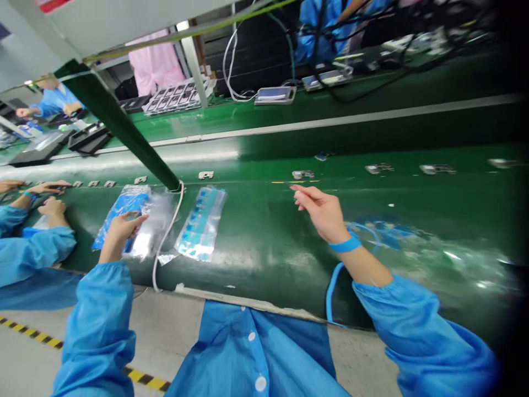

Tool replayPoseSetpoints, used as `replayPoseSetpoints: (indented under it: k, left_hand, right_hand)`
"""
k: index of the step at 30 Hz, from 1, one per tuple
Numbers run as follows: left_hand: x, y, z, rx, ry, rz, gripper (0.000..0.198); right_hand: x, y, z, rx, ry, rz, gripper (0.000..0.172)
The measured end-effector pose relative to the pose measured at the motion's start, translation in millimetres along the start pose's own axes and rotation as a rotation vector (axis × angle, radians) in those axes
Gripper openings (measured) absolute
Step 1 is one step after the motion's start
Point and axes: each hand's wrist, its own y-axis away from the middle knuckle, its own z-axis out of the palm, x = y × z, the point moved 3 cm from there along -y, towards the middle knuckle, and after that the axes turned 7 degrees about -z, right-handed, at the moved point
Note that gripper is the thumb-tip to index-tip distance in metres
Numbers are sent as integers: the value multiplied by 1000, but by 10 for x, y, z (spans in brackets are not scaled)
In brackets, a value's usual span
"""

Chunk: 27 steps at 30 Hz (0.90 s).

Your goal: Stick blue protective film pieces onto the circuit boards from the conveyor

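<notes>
My left hand [119,231] rests on a clear plastic bag with blue contents [136,218] lying on the green conveyor belt [264,237]; its fingers curl on the bag's near edge. A second clear bag holding a strip of blue pieces [201,223] lies just to the right, untouched. My right hand [320,212] hovers above the belt, fingers extended together toward the left, holding nothing I can see. A blue wrist strap [346,244] with a coiled cord circles that wrist. More crinkled plastic bags [413,242] lie at the right.
A green post [119,127] slants down to the belt, with a white cable [167,237] beside it. Another person's sleeved arms and hands [33,226] work at the far left. Small metal parts [301,175] sit in a row along the belt. Trays and devices stand behind.
</notes>
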Motion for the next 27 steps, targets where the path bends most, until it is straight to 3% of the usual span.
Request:
replayPoseSetpoints:
  k: [3,4,6,8,10,12,15,17,20,24,27]
  left_hand:
    - [100,8,-2,228,16,62,44]
    - [150,39,76,281,57,107,39]
    - [245,134,386,240,135,169,29]
    - [324,281,872,84,197,189,29]
    - [363,471,1502,-227,318,113,33]
    - [372,686,2133,-438,334,53,45]
    - [316,999,2917,-639,408,-30,55]
    - [247,1183,3247,-695,464,-56,54]
    - [139,1381,3451,-725,499,-56,59]
    - [63,1445,3408,-671,498,-48,57]
    - [57,1405,3360,-639,482,-41,52]
  right_hand:
    - [-113,6,35,-111,54,-52,45]
    - [-140,5,48,-145,41,-47,47]
    - [-169,0,71,-170,1,-13,45]
    - [-169,-4,82,-149,-15,19,42]
    - [-145,-6,81,-116,-10,37,41]
    - [-101,-3,78,-95,-18,58,42]
    - [-22,25,99,-65,-72,113,39]
    - [17,72,154,-46,-124,156,39]
    - [31,181,302,-59,-195,210,45]
    - [-20,319,462,-120,-222,254,48]
    - [-77,353,439,-115,-184,245,43]
